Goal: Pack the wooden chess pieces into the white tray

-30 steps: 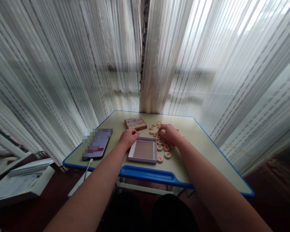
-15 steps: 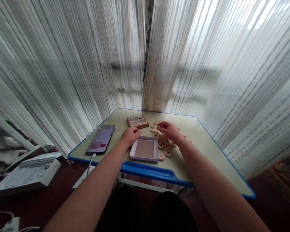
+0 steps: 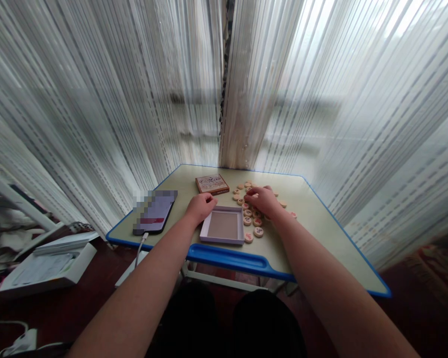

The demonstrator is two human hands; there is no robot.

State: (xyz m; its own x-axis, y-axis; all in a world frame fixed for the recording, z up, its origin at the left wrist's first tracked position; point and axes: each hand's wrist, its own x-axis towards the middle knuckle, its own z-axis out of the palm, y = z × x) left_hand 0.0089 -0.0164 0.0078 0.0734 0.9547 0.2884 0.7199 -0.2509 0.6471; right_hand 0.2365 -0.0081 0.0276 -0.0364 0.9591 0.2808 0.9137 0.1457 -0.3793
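Note:
Round wooden Chinese chess pieces (image 3: 259,232) with red and dark characters lie in a loose cluster on the table. My right hand (image 3: 264,201) is bent over the cluster, its fingers curled down among the pieces; what sits between the fingertips is hidden. To the left of the cluster is a shallow open box tray (image 3: 240,241), its inside bare. My left hand (image 3: 200,208) rests by the tray's far left corner with the fingers curled together, and I cannot make out anything in them. A printed box lid (image 3: 212,184) lies flat beyond the tray.
A phone (image 3: 157,213), partly blurred, lies on the left of the table with a white cable (image 3: 141,244) plugged in. The blue-edged table (image 3: 321,238) has a pen groove (image 3: 227,256) at its front. Curtains (image 3: 134,99) hang behind. A white open box (image 3: 56,266) is at lower left.
My right hand has shifted slightly and its fingers have lowered among the pieces. My left hand stays by the tray corner. The whole view has tilted a little.

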